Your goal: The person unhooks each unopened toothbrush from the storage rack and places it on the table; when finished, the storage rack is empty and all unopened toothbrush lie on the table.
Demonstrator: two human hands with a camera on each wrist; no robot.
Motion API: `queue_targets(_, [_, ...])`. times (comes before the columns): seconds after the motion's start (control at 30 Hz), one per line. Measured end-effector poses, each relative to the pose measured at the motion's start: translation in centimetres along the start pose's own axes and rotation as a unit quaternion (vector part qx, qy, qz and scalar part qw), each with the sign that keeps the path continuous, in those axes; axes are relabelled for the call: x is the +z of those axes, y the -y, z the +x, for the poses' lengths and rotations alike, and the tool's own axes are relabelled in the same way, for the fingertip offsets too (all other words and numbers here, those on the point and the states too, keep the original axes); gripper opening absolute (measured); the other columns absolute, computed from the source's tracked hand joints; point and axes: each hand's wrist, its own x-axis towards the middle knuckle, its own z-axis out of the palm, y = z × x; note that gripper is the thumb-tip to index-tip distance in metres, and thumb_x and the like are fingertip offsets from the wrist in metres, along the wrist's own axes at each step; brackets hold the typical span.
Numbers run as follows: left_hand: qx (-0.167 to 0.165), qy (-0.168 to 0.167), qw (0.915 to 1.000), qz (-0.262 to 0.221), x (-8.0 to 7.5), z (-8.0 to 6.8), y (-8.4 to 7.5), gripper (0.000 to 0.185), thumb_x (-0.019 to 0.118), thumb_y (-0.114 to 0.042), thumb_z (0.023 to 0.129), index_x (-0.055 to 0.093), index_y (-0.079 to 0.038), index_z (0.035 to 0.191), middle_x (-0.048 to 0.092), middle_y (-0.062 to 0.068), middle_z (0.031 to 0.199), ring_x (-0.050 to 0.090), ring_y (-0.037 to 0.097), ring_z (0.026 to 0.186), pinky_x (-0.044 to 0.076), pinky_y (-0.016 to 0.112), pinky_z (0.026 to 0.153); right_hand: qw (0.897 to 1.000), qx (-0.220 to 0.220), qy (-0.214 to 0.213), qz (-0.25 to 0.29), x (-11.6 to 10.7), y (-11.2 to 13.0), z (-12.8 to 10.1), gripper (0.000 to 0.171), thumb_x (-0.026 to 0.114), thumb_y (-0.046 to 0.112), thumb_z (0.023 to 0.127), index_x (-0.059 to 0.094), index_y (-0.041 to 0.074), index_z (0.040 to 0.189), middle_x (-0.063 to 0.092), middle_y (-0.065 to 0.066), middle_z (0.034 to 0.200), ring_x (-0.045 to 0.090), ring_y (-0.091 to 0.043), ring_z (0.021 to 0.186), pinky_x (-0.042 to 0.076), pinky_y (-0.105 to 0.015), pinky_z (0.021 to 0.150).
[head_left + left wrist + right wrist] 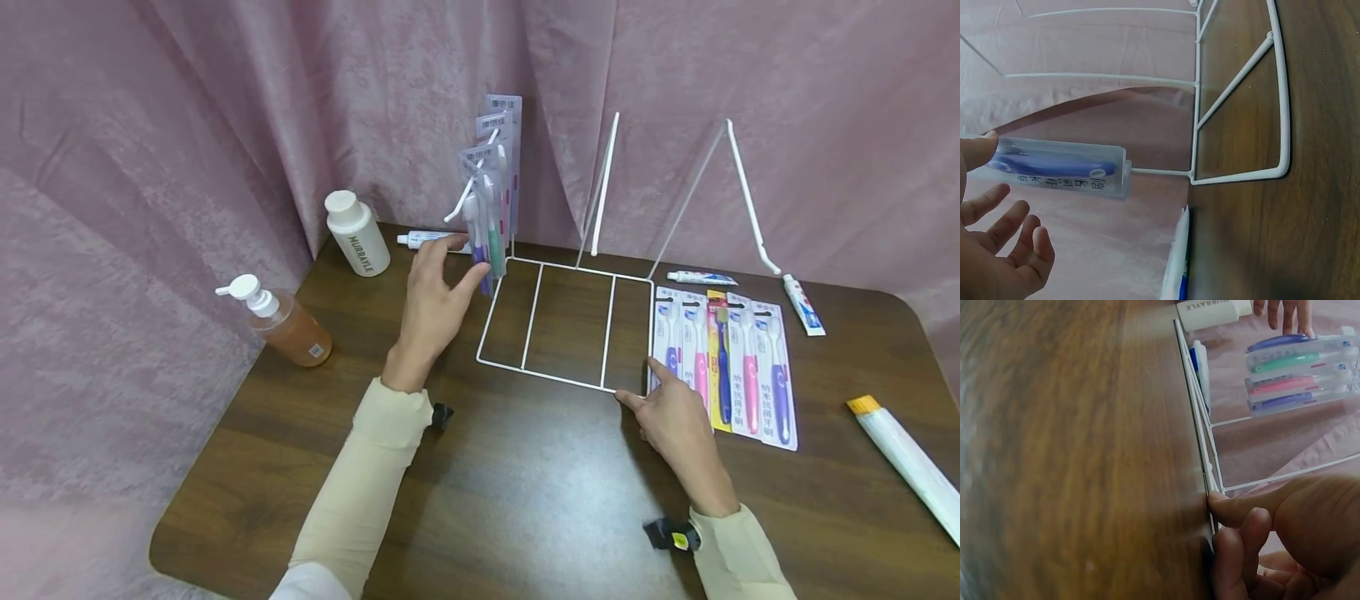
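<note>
Several packaged toothbrushes (493,232) hang from the left arm of a white wire rack (534,317). My left hand (435,304) is at the frontmost package, a purple-handled toothbrush (1054,165). Its thumb touches the side of that package, while the other fingers spread loosely apart from it in the left wrist view. At the rack's front right corner is my right hand (675,417), its thumb on the front wire and index finger along the side wire. In the right wrist view the thumb (1229,508) rests on the base wire and the other fingers are curled.
Flat toothbrush packs (750,375) lie right of the rack. Toothpaste tubes (701,277) lie along the back. A white bottle (360,237) and pump bottle (292,329) stand left. A white tube with a yellow end (903,454) lies far right. Two more rack arms (604,187) point forward.
</note>
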Motion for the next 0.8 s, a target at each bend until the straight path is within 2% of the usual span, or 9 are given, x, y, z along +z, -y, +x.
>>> queue_targets(0.13, [0.003,-0.010,0.9995,-0.028,0.3,0.4,0.4,0.051,0.085,-0.022,0.105,0.067,0.002,0.147,0.069,0.023,0.145,0.065,0.043,0.130,0.052,0.050,0.113,1.000,-0.003,-0.005,0.000,0.2,-0.2,-0.1,0.090,0.083,0.029,0.106,0.038,-0.012,0.171,0.064,-0.003,0.058,0.058,-0.016,0.049,0.041,-0.035,0.052])
queue_targets(0.33, [-0.005,-0.021,0.9978,-0.062,0.4,0.7,0.5,0.042,0.085,-0.015,0.104,0.069,0.004,0.138,0.071,0.024,0.135,0.074,0.040,0.110,0.057,0.039,0.093,1.000,-0.015,-0.016,-0.002,0.6,-0.3,-0.2,0.087,0.083,0.029,0.105,0.041,-0.014,0.169,0.063,-0.002,0.057,0.056,-0.015,0.049,0.041,-0.035,0.051])
queue_targets(0.67, [-0.008,-0.053,0.9965,-0.064,0.5,1.1,0.2,0.037,0.086,-0.016,0.103,0.072,0.006,0.129,0.072,0.024,0.125,0.072,0.038,0.103,0.049,0.026,0.081,0.999,-0.019,-0.029,-0.009,0.5,-0.2,-0.2,0.086,0.084,0.027,0.105,0.043,-0.014,0.168,0.064,-0.003,0.057,0.056,-0.015,0.049,0.042,-0.035,0.052])
queue_targets(0.8, [-0.010,-0.063,0.9956,-0.069,0.5,1.1,0.1,0.034,0.086,-0.014,0.102,0.073,0.006,0.126,0.072,0.023,0.124,0.071,0.036,0.101,0.047,0.021,0.079,0.999,-0.017,-0.030,-0.012,0.4,-0.1,-0.2,0.085,0.083,0.026,0.105,0.043,-0.014,0.168,0.063,-0.003,0.057,0.055,-0.015,0.049,0.042,-0.035,0.052])
